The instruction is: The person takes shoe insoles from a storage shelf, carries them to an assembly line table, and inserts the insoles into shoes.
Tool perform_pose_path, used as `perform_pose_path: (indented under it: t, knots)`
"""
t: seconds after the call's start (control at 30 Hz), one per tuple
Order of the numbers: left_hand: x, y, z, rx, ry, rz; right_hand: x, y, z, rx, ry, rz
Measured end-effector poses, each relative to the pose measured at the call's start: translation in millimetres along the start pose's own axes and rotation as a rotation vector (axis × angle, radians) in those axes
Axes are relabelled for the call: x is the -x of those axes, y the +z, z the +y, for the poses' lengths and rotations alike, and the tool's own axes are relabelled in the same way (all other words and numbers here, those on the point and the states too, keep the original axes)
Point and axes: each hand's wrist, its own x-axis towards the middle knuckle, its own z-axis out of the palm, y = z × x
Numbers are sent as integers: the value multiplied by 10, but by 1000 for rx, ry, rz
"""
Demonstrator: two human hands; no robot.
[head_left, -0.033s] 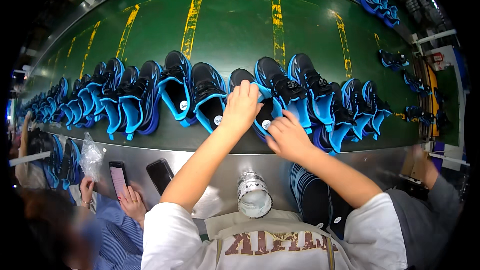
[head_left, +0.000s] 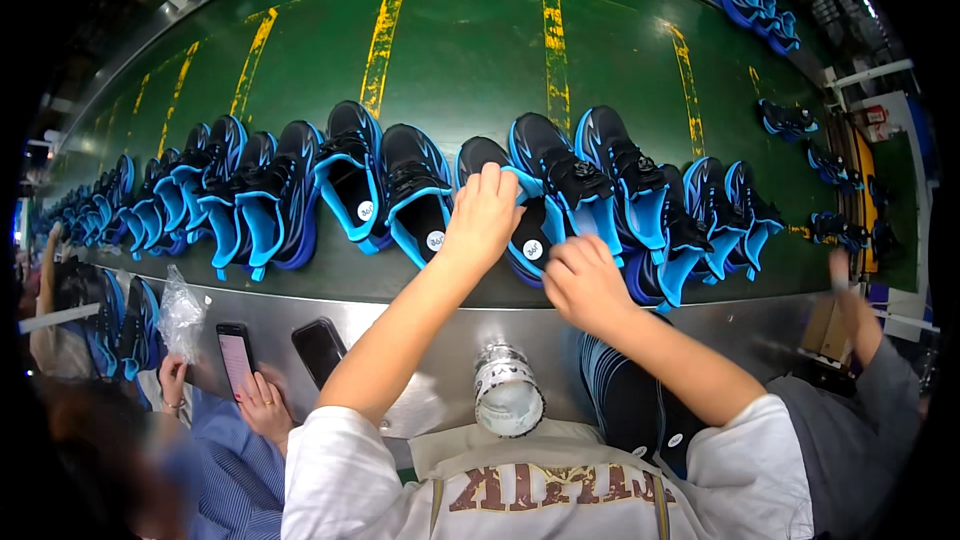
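A black and blue sports shoe (head_left: 530,232) lies on the green conveyor belt (head_left: 460,50), in a long row of similar shoes (head_left: 270,195). My left hand (head_left: 485,215) is closed over the shoe's upper near its tongue. Just below it, my right hand (head_left: 580,282) curls its fingers around the heel end, against the neighbouring shoe (head_left: 600,180). Both forearms reach up from the lower edge over the belt's metal rim (head_left: 400,325).
Two phones (head_left: 235,358) (head_left: 320,350) and a round white-lidded container (head_left: 508,402) lie on the metal rim. More shoes are stacked below it (head_left: 625,400). A person in a blue striped sleeve (head_left: 240,460) sits at left, and another in grey (head_left: 850,430) at right.
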Motion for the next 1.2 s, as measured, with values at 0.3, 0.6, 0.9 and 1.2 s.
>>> perform_pose_path:
  t: [0.3,0.6,0.9,1.2]
  knots:
    - [248,-49,90,-93,235,94,637,-187,-272,-103,214,10]
    - [-234,-698,-45,550,-218,360,1259,-366,697,43,723,-133]
    - [-51,-703,609,1995,-710,-22,1169,-475,1499,308,532,244]
    - [-267,-303,949,1643,-709,-131,821,-79,1030,274,471,-101]
